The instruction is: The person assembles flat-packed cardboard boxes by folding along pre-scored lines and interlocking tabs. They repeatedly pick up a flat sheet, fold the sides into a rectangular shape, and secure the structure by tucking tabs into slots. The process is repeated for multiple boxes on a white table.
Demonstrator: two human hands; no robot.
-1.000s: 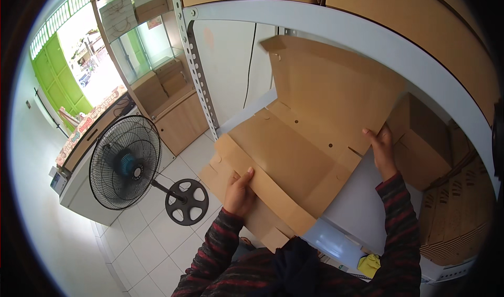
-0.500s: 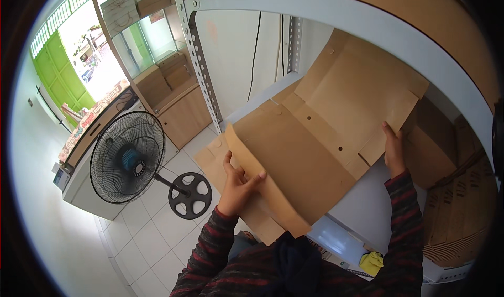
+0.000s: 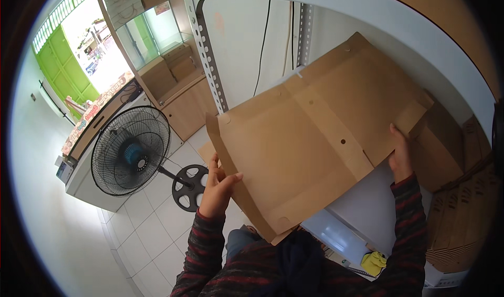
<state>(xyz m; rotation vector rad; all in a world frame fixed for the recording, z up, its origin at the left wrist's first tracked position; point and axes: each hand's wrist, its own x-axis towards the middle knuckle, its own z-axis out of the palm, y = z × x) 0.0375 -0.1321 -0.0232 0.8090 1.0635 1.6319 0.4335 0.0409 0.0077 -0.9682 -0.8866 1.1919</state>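
While the unfolded cardboard box blank [image 3: 299, 144] spreads across the middle of your view, reaching up toward 2 o'clock, your left hand [image 3: 218, 189] grips its raised edge flap [image 3: 252, 207] at 7 o'clock, thumb over the inner side and fingers against the outer. Your right hand [image 3: 401, 152] grips the blank's edge at 3 o'clock, thumb on top; the other fingers are mostly hidden beneath. You cannot tell whether the underside touches the pale shelf [image 3: 365, 221]. Just beyond your right hand is a brown carton [image 3: 443, 144], with a stack of flat cartons [image 3: 457, 221] toward 4 o'clock. A black-caged pedestal fan [image 3: 131, 150] stands at 9 o'clock, a glass-fronted display cabinet [image 3: 184, 108] at 10.
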